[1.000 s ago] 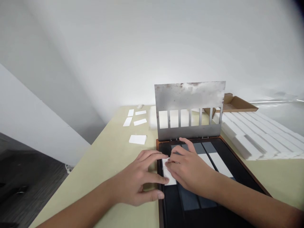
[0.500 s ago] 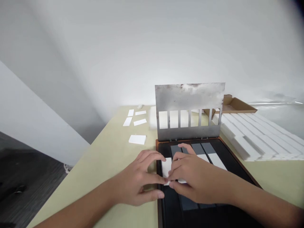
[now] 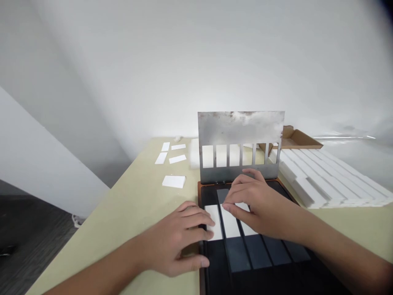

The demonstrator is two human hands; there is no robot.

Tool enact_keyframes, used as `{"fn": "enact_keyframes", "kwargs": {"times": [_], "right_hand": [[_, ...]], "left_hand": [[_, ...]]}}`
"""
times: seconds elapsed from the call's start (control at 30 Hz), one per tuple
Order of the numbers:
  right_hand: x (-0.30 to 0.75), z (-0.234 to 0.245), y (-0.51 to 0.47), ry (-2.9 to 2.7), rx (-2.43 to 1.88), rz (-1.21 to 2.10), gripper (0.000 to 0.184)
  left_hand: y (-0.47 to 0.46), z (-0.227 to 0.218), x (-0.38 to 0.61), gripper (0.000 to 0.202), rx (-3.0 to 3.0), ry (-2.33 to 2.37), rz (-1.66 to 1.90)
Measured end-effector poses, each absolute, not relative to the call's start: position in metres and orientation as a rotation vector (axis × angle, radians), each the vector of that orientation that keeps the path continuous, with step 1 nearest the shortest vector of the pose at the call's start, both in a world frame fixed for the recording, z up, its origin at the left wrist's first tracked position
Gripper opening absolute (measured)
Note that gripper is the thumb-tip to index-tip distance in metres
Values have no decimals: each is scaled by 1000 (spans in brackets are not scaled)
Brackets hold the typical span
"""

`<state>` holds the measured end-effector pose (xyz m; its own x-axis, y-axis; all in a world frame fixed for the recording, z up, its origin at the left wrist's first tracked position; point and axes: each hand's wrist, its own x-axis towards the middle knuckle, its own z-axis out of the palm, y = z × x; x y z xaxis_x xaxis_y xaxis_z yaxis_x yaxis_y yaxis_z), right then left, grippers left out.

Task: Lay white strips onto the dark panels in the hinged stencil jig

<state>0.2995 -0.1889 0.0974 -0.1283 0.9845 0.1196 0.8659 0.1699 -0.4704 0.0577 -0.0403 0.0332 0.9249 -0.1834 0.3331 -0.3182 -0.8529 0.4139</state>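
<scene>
A dark tray [image 3: 211, 262] with long grey slots lies on the table before me. Hinged at its far edge, a metal plate [image 3: 241, 128] with rectangular cut-outs stands upright. White strips [image 3: 229, 223] lie side by side in the left slots. My left hand [image 3: 176, 241] rests on the tray's left edge, fingers curled, its fingertips touching the leftmost white strip [image 3: 214, 219]. My right hand [image 3: 256, 203] lies over the slots farther right, fingers spread and pressing flat on the strips there. Neither hand grips anything.
Several loose white pieces [image 3: 173, 181] lie on the pale table [image 3: 138, 205] to the left. A stack of long white strips [image 3: 325, 176] sits at the right, with an open cardboard box [image 3: 299, 140] behind it. The table's left edge drops to a dark floor.
My right hand has moved from the leftmost strip to the right and farther back. Two more white strips now show in the slots beside it. My left hand has stayed put.
</scene>
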Motion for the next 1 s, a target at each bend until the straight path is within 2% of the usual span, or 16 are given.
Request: {"fn": "enact_keyframes", "kwargs": {"times": [0.2, 0.37, 0.67, 0.9, 1.0], "right_hand": [[308, 88, -191, -2227, -1786, 338, 10], [309, 75, -188, -2452, -1880, 264, 15], [308, 73, -186, -2559, -1836, 178, 11], [308, 75, -188, -2644, -1802, 84, 14], [306, 79, -187, -2648, -1830, 115, 17]], "left_hand": [[-43, 32, 59, 32, 2633, -371, 425], [-46, 35, 61, 33, 2686, -374, 457], [-62, 38, 94, 22, 2740, -321, 578], [-56, 20, 91, 41, 2660, -530, 585], [-48, 21, 89, 39, 2665, -534, 579]]}}
